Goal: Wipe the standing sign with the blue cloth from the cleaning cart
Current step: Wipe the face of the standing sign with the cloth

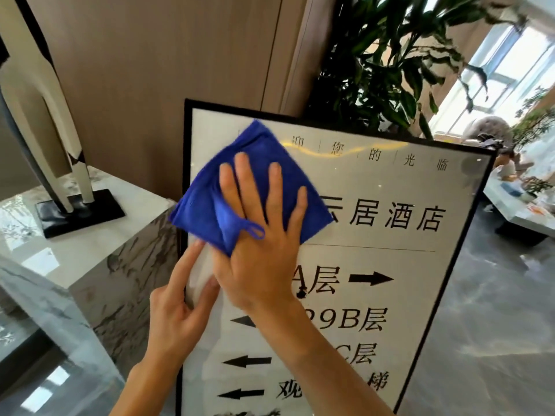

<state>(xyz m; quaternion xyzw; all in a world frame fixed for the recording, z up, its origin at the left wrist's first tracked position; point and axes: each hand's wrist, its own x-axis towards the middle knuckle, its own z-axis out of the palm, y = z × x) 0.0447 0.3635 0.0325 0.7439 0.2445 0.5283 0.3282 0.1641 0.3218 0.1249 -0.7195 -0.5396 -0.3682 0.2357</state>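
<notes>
My right hand [264, 235] lies flat, fingers spread, pressing the cloth [240, 187] against the upper left of the sign [375, 235]. It is not closed around the cloth, only holding it down with the palm. My left hand [177, 304] is open too, its fingers touching the sign's left edge just below the cloth, which I judge steadies the frame. The sign stands upright before me, its long axis running top to bottom. Most of its unwiped face lies to the right of and below my right hand, so I think the next stroke should go rightward along the top and then down. The right hand, already on the cloth, is the one to do it.
</notes>
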